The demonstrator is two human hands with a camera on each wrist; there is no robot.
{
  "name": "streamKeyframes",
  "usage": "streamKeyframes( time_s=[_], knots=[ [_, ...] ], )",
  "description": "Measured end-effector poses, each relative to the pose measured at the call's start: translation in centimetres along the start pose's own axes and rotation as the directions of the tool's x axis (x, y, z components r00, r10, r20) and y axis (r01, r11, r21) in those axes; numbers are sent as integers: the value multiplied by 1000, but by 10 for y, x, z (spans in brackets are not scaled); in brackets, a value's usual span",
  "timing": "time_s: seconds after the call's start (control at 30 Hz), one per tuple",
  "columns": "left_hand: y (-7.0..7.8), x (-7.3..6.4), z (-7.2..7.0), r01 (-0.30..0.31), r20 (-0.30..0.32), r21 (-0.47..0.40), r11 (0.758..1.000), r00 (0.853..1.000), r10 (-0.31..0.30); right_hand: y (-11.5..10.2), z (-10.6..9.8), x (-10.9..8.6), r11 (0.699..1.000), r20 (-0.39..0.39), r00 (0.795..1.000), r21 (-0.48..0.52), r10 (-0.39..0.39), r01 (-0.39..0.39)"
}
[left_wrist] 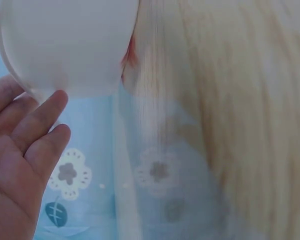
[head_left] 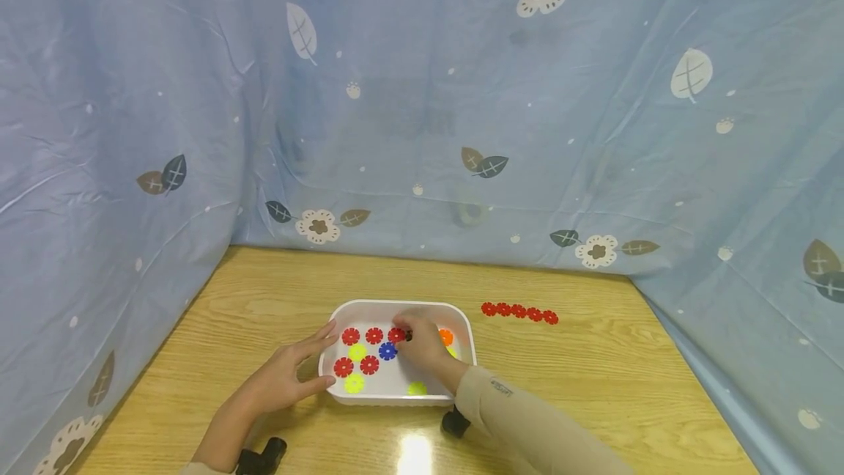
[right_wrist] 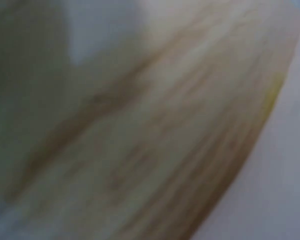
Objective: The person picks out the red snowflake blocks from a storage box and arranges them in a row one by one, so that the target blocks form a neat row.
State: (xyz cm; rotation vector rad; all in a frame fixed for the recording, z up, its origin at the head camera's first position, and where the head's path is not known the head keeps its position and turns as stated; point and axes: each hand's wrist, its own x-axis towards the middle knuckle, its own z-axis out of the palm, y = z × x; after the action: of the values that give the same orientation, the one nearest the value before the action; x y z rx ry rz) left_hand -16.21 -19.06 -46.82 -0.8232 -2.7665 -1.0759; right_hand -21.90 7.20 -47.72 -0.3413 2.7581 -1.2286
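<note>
A white plastic tray (head_left: 395,399) holds several notched, flower-shaped interlocking discs. With fingers spread, my left hand (head_left: 283,381) spans the tray's left end, touching its rim; the left wrist view shows those fingers (left_wrist: 42,117) against the outside wall. Reaching inside, my right hand (head_left: 422,343) has its thumb and fingertips around the edge of a red disc (head_left: 395,335). A blue disc (head_left: 387,351) lies just beside it. Other red discs (head_left: 351,336) and yellow discs (head_left: 354,383) lie to the left, and an orange disc (head_left: 446,337) is right of the hand.
Beyond the tray's back right corner, a row of joined red discs (head_left: 519,311) lies on the wooden table (head_left: 580,372). Blue patterned cloth (head_left: 409,116) encloses the back and sides. Black wrist devices (head_left: 261,457) sit near the table front.
</note>
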Motion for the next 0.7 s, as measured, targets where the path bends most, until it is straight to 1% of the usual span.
streamKeyframes(
  time_s=[0.1,0.2,0.27,0.4,0.5,0.63,0.7],
  knots=[
    [-1,0,0,5,0,2,1000,1000,-5,0,2,1,997,-12,999,-63,-34,33],
    [-2,0,0,7,-4,2,1000,1000,-7,-1,3,2,993,-13,999,-113,-39,37],
    [-2,-1,0,3,-8,0,1000,1000,-3,-2,3,2,990,-6,1000,-137,-29,27],
    [-2,0,0,-9,-11,5,1000,1000,9,-3,3,1,988,19,1000,-151,-6,9],
    [-2,0,0,-12,-10,11,1000,1000,12,-3,3,0,983,34,999,-181,-19,24],
    [-1,0,0,-17,-9,16,1000,1000,17,-3,4,0,978,56,998,-208,-12,23],
    [-1,0,0,-23,-10,14,1000,1000,23,-3,4,0,980,70,998,-200,10,4]
  ],
)
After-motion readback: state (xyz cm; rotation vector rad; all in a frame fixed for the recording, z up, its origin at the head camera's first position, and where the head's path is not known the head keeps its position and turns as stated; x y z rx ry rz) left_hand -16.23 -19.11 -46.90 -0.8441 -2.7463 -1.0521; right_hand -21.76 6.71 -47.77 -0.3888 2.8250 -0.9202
